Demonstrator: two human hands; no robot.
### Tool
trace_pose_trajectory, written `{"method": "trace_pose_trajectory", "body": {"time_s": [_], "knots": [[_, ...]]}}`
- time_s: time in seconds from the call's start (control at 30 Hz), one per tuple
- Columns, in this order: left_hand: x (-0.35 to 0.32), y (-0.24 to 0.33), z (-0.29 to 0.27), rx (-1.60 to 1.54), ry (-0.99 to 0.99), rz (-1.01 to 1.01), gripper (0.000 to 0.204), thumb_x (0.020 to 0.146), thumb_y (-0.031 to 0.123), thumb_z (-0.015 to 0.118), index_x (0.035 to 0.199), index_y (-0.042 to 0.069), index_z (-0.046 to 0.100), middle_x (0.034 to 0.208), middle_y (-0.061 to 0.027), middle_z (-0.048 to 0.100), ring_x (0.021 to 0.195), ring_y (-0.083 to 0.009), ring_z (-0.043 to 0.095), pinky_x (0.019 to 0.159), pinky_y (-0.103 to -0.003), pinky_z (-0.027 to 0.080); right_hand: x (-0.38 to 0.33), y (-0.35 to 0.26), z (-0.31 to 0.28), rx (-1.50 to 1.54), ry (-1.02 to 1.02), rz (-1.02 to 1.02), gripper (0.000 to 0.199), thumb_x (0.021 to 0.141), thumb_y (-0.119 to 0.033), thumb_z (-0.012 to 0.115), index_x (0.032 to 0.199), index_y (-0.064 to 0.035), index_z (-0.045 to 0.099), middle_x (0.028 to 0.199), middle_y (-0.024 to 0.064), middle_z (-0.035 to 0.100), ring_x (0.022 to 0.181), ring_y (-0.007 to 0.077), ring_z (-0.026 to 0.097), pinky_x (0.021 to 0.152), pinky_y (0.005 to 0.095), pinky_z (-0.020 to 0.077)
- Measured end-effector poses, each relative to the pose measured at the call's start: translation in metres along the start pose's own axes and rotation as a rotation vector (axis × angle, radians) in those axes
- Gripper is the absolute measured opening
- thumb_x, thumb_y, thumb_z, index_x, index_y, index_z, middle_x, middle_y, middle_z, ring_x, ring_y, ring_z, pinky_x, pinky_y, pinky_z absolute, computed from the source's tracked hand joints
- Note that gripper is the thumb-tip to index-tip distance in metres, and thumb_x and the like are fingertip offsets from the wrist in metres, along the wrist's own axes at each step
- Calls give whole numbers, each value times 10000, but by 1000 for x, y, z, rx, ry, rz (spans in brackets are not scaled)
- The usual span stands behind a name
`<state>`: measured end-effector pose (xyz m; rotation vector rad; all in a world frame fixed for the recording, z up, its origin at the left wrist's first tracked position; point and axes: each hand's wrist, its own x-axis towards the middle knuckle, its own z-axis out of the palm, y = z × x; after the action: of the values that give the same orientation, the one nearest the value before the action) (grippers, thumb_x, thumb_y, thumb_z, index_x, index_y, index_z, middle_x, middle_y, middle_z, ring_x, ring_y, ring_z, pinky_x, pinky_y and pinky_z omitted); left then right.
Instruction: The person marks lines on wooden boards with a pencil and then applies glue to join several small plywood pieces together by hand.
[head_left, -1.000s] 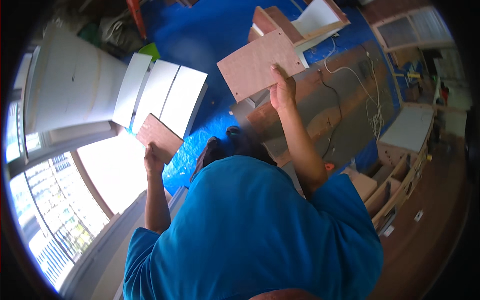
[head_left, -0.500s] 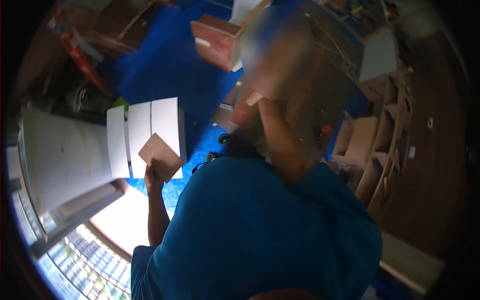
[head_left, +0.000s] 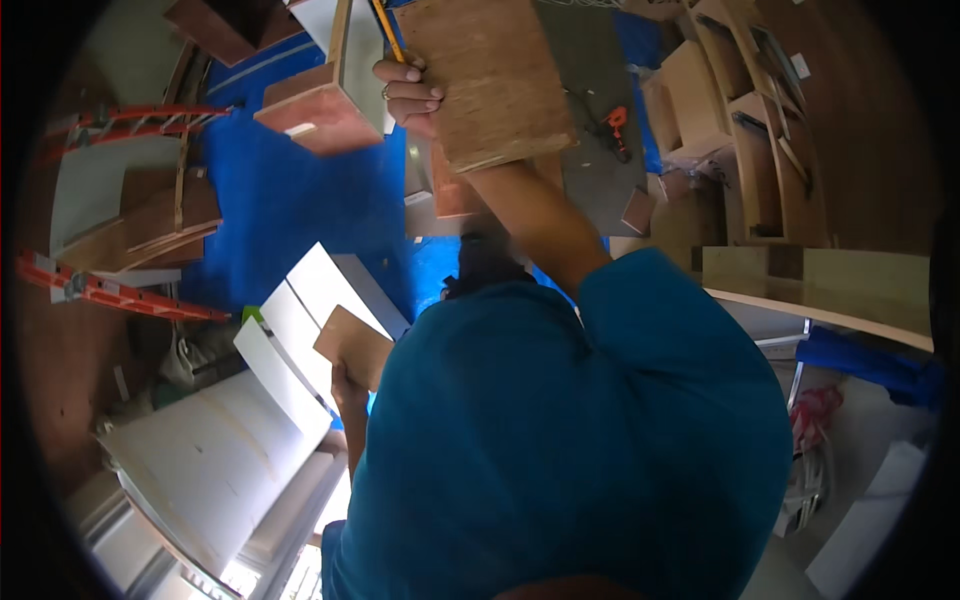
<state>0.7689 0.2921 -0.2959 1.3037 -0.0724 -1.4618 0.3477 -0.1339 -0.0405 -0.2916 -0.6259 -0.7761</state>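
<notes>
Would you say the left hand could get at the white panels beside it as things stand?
Probably not freely: the left hand already holds a small brown board, so its grip is taken. The white panels lie right beside it with nothing between, so only the board in hand stands in the way.

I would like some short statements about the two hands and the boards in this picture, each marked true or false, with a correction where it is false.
1. The right hand grips a large light-brown plywood board. True.
2. The left hand is empty. False: it holds a small brown rectangular wooden panel.
3. A yellow pencil is at the right hand. True.
4. The floor covering is a red sheet. False: it is a blue tarpaulin.
5. White flat panels lie beside the left hand. True.
</notes>
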Motion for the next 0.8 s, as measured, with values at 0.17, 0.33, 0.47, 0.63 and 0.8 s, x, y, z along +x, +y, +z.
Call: {"method": "trace_pose_trajectory", "body": {"time_s": [0.17,0.33,0.47,0.63,0.8], "knots": [[4,11,43,-1,-226,62,762,967,363,738,1509,-69,421,1430,-215,587,1316,-348,592,1138,-479,484,-13,11,-5,46,4,133,302,1053,-250,546,938,26,588,880,93,547,582,148,605,534,246,539],[19,5,66,-1,-230,124,731,983,337,708,1514,-67,410,1425,-228,584,1317,-355,591,1134,-500,491,-23,1,-25,119,15,187,309,1064,-258,527,968,28,592,903,103,543,588,160,604,535,256,541],[21,-19,89,-31,-149,156,710,986,308,692,1511,-73,404,1427,-232,580,1326,-358,586,1144,-507,481,-34,-19,-20,157,11,307,329,1030,-320,586,1026,8,618,995,119,542,724,182,647,649,257,586],[37,-48,164,-69,-122,181,701,986,307,684,1514,-62,406,1444,-229,573,1335,-358,582,1153,-500,467,-72,-68,-18,196,5,393,360,1041,-342,567,1042,16,606,1001,117,524,763,197,653,659,297,580],[27,-46,237,-108,-245,228,662,997,312,671,1495,-53,432,1419,-211,590,1310,-352,602,1130,-490,491,-91,-113,0,202,49,458,365,1057,-332,541,1059,28,604,997,114,531,697,193,635,619,311,559]]}}
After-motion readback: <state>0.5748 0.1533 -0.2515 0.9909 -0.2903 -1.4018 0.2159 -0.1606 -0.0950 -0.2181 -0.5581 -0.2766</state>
